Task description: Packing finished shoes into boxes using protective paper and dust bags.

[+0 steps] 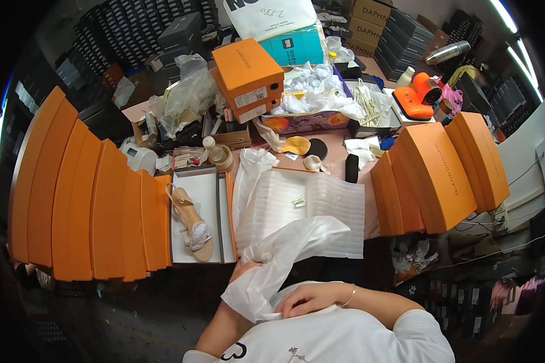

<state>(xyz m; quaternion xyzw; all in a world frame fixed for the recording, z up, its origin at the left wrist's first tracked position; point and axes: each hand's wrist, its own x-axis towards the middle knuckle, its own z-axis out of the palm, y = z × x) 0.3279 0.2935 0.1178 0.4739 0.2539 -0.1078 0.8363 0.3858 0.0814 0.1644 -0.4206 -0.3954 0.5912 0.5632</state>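
Note:
A sheet of white tissue paper (266,266) hangs in folds in front of my body, its upper part lying over the near edge of a shoebox. My right hand (309,299) has its fingers curled in on the paper's lower edge, close to my shirt. My left hand (247,269) is mostly covered by the same paper, so its fingers are hidden. Translucent foam wrap (339,212) lines the shoebox, with a small green-and-white packet (299,202) on it. Left of it, a beige heeled sandal (191,224) with a pale decorated strap lies in an open box (221,242).
Stacked orange shoeboxes stand at left (109,212) and right (433,181). Behind are a bin of crumpled paper (312,91), a closed orange box (248,72), a bottle (219,154), a yellow sponge-like pad (295,145), a black roll (351,168) and an orange device (418,97).

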